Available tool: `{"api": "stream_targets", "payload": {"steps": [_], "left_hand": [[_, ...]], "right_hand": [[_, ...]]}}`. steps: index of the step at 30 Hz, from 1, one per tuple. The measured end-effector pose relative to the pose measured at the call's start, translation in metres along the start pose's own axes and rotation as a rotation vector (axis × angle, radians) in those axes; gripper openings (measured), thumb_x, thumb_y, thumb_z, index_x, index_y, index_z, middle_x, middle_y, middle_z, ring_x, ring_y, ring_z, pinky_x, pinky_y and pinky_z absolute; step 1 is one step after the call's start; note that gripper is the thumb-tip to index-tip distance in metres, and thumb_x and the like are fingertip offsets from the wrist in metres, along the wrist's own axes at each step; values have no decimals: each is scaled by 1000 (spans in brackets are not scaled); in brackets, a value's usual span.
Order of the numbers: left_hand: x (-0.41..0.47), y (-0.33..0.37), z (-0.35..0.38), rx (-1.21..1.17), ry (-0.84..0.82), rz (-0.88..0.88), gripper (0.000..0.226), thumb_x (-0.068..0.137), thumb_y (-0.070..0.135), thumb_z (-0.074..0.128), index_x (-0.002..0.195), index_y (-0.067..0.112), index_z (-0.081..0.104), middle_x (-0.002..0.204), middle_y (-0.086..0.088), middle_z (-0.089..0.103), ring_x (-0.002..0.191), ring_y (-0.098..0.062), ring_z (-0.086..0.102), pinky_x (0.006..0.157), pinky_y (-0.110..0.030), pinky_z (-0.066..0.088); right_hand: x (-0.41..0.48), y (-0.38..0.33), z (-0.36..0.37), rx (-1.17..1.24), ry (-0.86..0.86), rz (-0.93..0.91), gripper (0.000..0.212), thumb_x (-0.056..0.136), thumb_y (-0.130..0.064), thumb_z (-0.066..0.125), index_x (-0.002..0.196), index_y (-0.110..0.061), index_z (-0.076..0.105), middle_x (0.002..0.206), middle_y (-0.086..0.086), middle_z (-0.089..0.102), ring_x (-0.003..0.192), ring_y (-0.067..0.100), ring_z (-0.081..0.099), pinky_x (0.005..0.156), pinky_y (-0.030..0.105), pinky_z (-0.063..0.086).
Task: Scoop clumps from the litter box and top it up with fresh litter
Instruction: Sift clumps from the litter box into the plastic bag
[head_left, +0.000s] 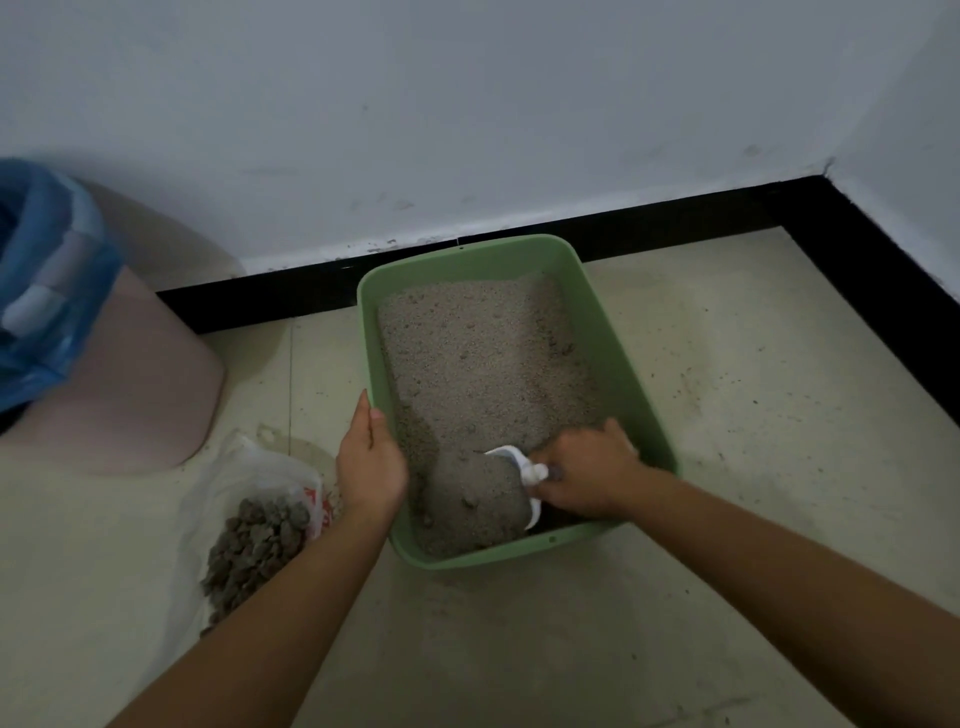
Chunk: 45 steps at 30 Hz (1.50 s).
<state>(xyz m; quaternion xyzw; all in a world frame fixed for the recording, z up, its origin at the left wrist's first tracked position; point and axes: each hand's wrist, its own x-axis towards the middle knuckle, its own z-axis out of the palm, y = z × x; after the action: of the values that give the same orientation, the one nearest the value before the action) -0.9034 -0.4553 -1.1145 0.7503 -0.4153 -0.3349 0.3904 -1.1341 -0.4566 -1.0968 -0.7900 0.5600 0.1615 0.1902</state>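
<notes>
Head view: the right hand (587, 475) is closed round the handle of a white scoop (519, 465) at the near right of the green box (371, 332). The scoop's long axis runs roughly left to right, with the handle right and the bowl left. The bowl is heaped with grey litter (467, 353) and sits low in the bed. The left hand (370, 460) rests against the left rim, index finger and thumb straight, holding nothing.

The bag (244, 478) with brown clumps (254, 545) lies on the floor just left of the box, at its near end. So the dump point is leftward from the grip, across the box and beyond the left wrist. The left hand is nearer the bag, but the right one carries the load. A pink bin (130, 374) stands farther left.

Red print shows on the bag, too blurred to read. No other writing is visible.
</notes>
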Motion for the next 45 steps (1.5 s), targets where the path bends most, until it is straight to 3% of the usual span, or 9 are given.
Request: {"api": "stream_targets", "payload": {"steps": [10,15,18,22,26,29,37,41,45], "left_hand": [[1,-1,0,-43,11,-31,45,106,27,32,151,19,34,154,-1,37,141,-19,33,108,-23,20],[2,-1,-1,-55,4,-36,45,106,27,32,150,20,34,154,0,37,141,-19,33,112,-27,21],[3,-2,-1,-71,7,-39,44,106,26,33,150,19,35,153,0,38,141,-19,33,112,-25,21],[3,-2,0,-81,14,-43,44,106,26,33,149,20,36,153,0,38,141,-18,33,113,-27,21],[3,-3,-1,-72,13,-44,44,106,26,33,149,19,36,154,0,37,142,-19,33,114,-28,22],[3,-2,0,-76,17,-39,44,106,26,32,149,19,36,153,0,37,141,-18,33,111,-24,21],[2,-1,-1,-92,18,-48,44,106,26,33,149,18,37,153,0,39,140,-18,35,115,-30,23],[3,-2,0,-90,15,-48,44,106,28,32,149,20,36,153,0,38,141,-19,34,114,-30,22],[3,-3,-1,-99,4,-63,44,106,28,33,149,22,35,154,0,36,141,-20,33,115,-33,22]], "right_hand": [[7,-4,16,409,20,-93,29,89,-55,61,116,-48,68,103,-14,66,115,14,54,104,44,24],[10,7,22,572,-55,-139,40,66,-82,49,102,-71,59,104,-25,66,115,9,57,111,58,27],[8,12,18,605,-54,-114,33,76,-71,62,108,-63,64,92,-37,61,109,3,55,111,56,28],[2,11,14,544,-22,-95,28,86,-55,66,114,-52,67,75,-32,51,97,1,47,111,50,27],[4,4,9,626,-22,-115,22,75,-72,61,96,-71,62,89,-27,66,101,5,57,110,53,31],[5,1,10,554,-11,-115,30,82,-65,63,110,-56,67,84,-27,61,101,3,54,109,49,29],[-7,7,11,772,-86,-133,32,78,-62,69,106,-47,74,98,-14,74,95,5,67,96,39,50],[-4,14,6,753,55,-22,27,82,-55,70,109,-50,71,81,-22,70,83,6,64,92,40,49],[-1,18,-11,788,237,93,31,75,-74,58,104,-66,62,116,-18,68,115,17,59,107,55,37]]}}
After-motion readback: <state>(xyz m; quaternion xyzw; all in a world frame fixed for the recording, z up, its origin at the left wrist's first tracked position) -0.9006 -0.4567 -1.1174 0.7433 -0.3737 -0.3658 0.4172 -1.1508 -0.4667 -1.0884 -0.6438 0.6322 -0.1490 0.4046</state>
